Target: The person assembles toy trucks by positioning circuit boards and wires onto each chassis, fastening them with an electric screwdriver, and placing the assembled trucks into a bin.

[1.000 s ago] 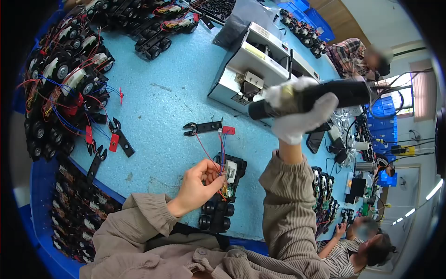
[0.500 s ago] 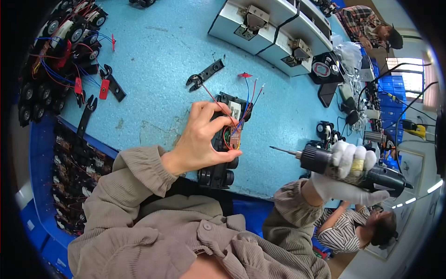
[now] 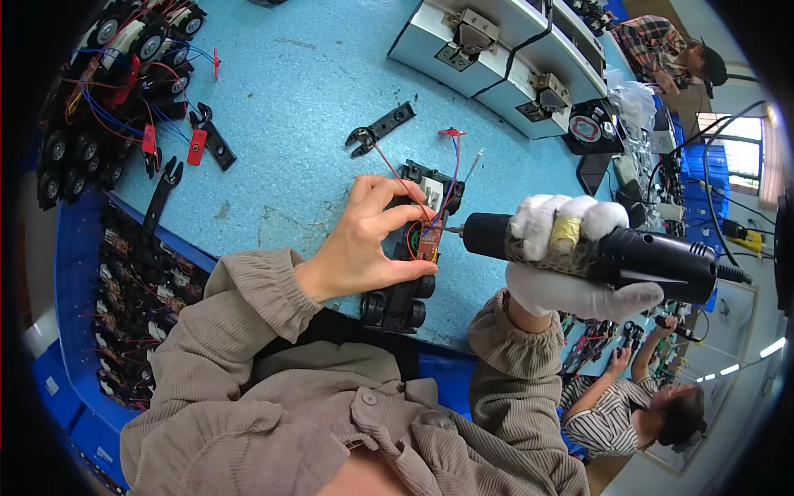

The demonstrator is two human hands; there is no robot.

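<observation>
On the bench lies a toy car chassis [image 3: 395, 307] with black wheels and a brown circuit board [image 3: 430, 245] on it. My left hand [image 3: 372, 236], bare, grips the circuit board between thumb and fingers, holding it against the chassis. Red and blue wires run from the board to a small red piece [image 3: 452, 132]. My right hand [image 3: 571, 248], in a white glove with yellow tape on one finger, is wrapped round a black electric screwdriver [image 3: 653, 256]. Its bit points left and reaches the board's right edge; whether a screw sits under the tip is hidden.
Loose black plastic arms [image 3: 380, 131] lie beyond the chassis. Many wheeled chassis [image 3: 99, 99] are piled at left, above a blue bin [image 3: 70, 289] of parts. Grey-white metal boxes [image 3: 488, 62] stand at the back. Two people work nearby, one in a striped shirt [image 3: 608, 405].
My right hand has brought the screwdriver left and up, so its bit now meets the circuit board. My left hand keeps its grip. The person in stripes has raised their hands.
</observation>
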